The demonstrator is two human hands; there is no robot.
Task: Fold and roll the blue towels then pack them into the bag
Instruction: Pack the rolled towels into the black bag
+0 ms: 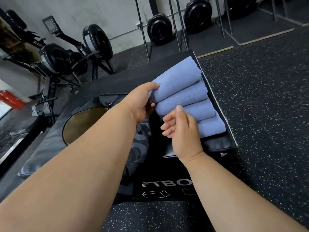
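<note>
Head view is showing four rolled blue towels lying side by side in a row on a black padded box, each roll touching the next. The left hand is gripping the near end of the second roll from the far end, thumb lying on top and fingers curling underneath. The right hand is hovering just beside the nearer rolls, fingers loosely curled and holding nothing, thumb sticking up. A dark bag is lying open left of the towels, under the left forearm. Rowing machines are standing behind on the speckled floor.
</note>
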